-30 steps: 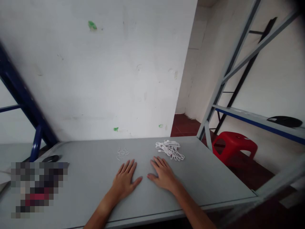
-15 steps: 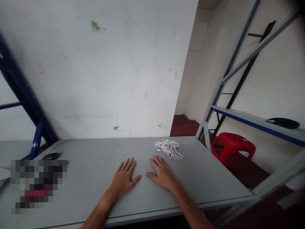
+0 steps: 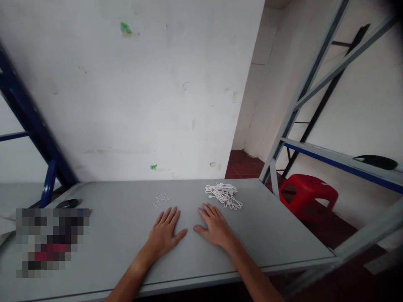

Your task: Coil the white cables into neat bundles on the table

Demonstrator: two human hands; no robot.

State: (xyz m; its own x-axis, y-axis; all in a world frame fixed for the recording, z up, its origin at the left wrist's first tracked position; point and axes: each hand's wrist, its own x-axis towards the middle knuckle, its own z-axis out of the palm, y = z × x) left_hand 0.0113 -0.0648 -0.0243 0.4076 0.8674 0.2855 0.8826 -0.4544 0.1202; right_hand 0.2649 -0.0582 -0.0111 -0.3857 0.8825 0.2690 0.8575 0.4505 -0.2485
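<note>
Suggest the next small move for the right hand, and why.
I'd probably slide the right hand forward to the white cables: it lies palm down on the grey table, gripping nothing visible, and they sit just beyond its fingertips.

I seem to be in a plain workroom or storeroom: a scuffed white wall (image 3: 141, 92), metal racks (image 3: 292, 113) beside my grey table (image 3: 119, 235), dark red floor tiles (image 3: 241, 164) and a red plastic stool (image 3: 307, 195).
</note>
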